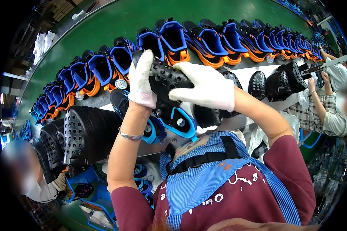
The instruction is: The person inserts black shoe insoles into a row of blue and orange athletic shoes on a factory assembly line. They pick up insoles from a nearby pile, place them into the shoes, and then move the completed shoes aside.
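Note:
Both my hands wear white knitted gloves and hold a black perforated shoe form [166, 79] over the near edge of the worktable. My left hand [143, 79] is closed on its left side, fingers pointing away from me. From the right, my right hand [206, 87] grips the form between thumb and fingers. Below it sit a black sneaker with light blue trim [181, 122] and another such sneaker [152, 130], partly covered by my left forearm. More black perforated forms lie beside my right wrist, one of them [206, 115] partly hidden under the hand.
Black-and-blue sneakers with orange heels [169, 36] stand in a long curved row on the green surface [115, 25]. Large black forms [88, 134] lie at left, smaller ones [257, 85] at right. White shoes [44, 45] are far left. Co-workers sit at right [331, 111] and left [44, 188].

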### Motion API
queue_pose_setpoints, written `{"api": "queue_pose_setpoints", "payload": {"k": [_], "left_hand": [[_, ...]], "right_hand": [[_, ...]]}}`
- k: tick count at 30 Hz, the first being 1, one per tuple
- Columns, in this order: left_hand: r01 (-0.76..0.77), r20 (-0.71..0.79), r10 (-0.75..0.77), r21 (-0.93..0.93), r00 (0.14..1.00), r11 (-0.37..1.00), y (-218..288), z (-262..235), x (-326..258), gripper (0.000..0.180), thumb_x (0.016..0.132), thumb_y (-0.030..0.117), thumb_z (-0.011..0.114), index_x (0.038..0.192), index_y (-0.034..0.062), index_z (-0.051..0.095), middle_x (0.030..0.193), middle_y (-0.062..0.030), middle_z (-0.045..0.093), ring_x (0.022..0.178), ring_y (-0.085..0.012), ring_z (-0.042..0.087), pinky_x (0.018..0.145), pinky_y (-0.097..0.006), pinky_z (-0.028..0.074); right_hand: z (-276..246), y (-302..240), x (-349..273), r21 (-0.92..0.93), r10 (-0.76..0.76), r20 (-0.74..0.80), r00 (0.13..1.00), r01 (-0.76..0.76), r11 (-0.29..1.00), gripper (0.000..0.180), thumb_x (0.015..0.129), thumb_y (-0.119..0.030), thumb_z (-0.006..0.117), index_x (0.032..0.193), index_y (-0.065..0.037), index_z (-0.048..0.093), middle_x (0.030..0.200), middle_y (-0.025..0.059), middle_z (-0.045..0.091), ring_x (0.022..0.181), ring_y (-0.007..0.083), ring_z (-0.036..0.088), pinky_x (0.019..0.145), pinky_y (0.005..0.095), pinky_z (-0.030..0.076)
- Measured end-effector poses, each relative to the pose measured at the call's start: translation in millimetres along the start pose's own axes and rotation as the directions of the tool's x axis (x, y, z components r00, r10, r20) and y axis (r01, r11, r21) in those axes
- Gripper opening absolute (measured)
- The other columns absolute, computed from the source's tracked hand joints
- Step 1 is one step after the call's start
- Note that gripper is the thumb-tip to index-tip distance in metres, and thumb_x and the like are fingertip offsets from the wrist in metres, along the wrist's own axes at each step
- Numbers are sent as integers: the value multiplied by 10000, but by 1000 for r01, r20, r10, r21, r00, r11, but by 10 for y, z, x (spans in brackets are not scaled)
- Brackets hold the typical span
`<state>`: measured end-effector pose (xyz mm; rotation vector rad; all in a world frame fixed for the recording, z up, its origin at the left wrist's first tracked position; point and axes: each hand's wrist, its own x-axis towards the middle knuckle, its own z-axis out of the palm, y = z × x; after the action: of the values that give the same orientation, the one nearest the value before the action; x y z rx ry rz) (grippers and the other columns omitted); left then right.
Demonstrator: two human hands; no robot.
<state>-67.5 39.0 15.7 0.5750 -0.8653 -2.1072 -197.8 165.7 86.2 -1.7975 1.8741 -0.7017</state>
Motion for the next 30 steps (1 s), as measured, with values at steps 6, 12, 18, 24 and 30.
{"api": "queue_pose_setpoints", "payload": {"k": [6,12,18,24,30], "left_hand": [[-120,-15,185,711,983,693,183,-247,478,410,937,404,605,962,-2,654,856,-80,667,742,-152,585,684,-315,479],[-417,410,-83,905,908,-84,2,-565,710,369,810,241,625,1100,14,642,1148,-233,606,996,-388,622,880,-420,510],[-196,50,-497,949,867,-246,-105,-429,1087,531,843,272,626,1324,56,566,1193,-208,659,1042,-345,651,899,-366,520],[-53,-117,-621,967,775,-249,-49,-389,1229,517,871,372,671,1261,46,580,925,-124,695,738,-233,670,695,-347,538],[-33,-63,-559,986,827,-161,-84,-482,1147,502,809,448,652,1124,58,685,961,-181,714,824,-304,683,754,-359,532]], "right_hand": [[13,287,627,-326,24,43,999,-9,945,458,830,-438,627,924,9,601,755,208,655,739,363,669,694,411,530],[-304,371,1330,-591,266,353,897,-6,807,486,766,-466,587,825,-4,725,745,218,676,712,351,668,688,420,532],[408,368,2057,-774,270,254,929,28,632,343,791,-267,643,1063,-84,744,1125,128,709,1036,272,686,844,404,553],[661,682,2359,-667,246,303,921,21,745,261,787,-190,671,997,-58,752,1021,174,719,946,324,698,812,407,557],[762,662,2287,-777,255,249,935,36,628,289,767,-159,705,1043,-80,742,1082,119,719,977,277,696,822,382,559]]}}
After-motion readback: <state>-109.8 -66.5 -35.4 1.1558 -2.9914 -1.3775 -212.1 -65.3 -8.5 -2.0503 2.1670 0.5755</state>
